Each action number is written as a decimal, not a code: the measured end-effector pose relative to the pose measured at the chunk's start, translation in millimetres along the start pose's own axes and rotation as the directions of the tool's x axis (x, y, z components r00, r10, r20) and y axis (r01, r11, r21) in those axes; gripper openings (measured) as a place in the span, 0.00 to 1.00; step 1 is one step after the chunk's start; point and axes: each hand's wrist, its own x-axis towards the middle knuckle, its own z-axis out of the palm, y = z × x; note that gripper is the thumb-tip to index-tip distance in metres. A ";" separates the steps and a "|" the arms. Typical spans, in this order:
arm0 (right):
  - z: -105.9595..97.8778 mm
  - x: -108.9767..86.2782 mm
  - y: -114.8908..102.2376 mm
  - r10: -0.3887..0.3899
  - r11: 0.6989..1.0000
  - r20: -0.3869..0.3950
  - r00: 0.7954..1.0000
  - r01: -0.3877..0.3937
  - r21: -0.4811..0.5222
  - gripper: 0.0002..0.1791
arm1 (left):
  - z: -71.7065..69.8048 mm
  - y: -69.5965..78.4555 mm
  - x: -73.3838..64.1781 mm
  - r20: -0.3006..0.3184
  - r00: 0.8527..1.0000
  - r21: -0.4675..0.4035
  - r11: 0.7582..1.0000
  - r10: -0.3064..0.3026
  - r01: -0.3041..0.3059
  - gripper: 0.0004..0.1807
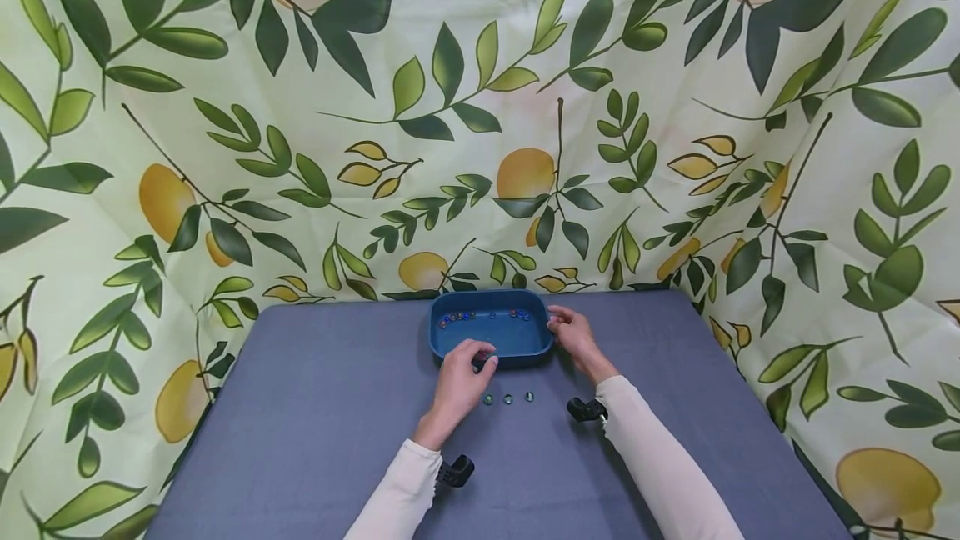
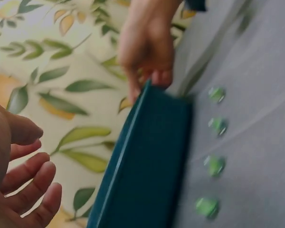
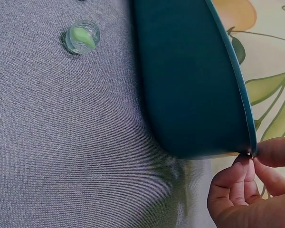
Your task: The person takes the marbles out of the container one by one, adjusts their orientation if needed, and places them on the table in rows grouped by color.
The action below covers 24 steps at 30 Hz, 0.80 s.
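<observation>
A blue rectangular tray [image 1: 491, 346] stands near the table's back edge, with several small coloured marbles [image 1: 459, 317] on its floor. My right hand [image 1: 576, 335] pinches the rim at the tray's right end; the right wrist view shows thumb and fingers [image 3: 228, 185] meeting on that rim. Over the front edge hovers my left hand [image 1: 462, 377], its fingers loosely curved and nothing seen between them in the left wrist view. Several clear marbles with green swirls [image 2: 214, 165] lie in a row before the tray; the left hand partly blocks that row in the head view.
Grey-blue cloth covers the table [image 1: 337, 423]. Behind it and at both sides hangs a fabric backdrop [image 1: 450, 215] printed with lemons and leaves. Each wrist carries a black camera mount [image 1: 455, 471].
</observation>
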 end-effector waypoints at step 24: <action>-1.4 -0.7 2.1 0.009 1.000 0.006 1.000 -0.009 -0.008 0.22 | -42.2 -77.0 35.9 -0.098 0.886 -0.291 0.865 -0.452 0.409 0.25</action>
